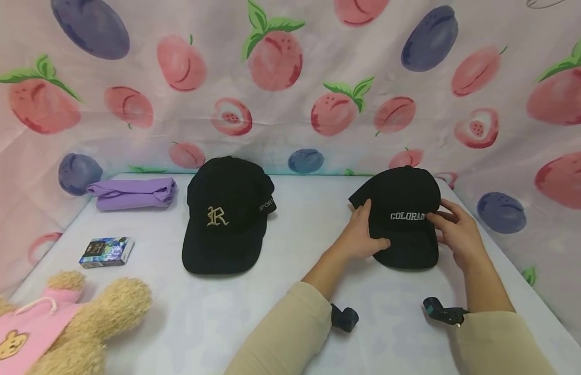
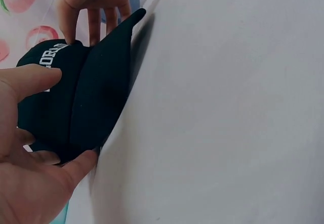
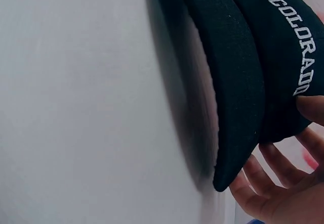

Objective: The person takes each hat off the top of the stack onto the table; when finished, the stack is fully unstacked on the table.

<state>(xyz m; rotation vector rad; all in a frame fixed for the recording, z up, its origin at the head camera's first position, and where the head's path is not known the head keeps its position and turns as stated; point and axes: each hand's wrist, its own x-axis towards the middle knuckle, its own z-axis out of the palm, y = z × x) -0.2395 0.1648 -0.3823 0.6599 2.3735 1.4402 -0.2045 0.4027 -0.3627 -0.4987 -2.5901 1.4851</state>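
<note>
Left hand [image 1: 358, 233] and right hand [image 1: 460, 233], half-spread, loosely grip the right-side COLORADO cap [image 1: 405, 203]; uneven squeeze could dent it.

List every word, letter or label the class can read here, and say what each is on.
"COLORADO": front of the right-hand black cap; its last letter is partly covered by the right hand.
"R": gold ornate letter, front of the left-hand black cap.
"SPORT": side of that left-hand cap; whether more letters follow cannot be told.
Small box: dark label's lettering too small and blurred to read.
</note>
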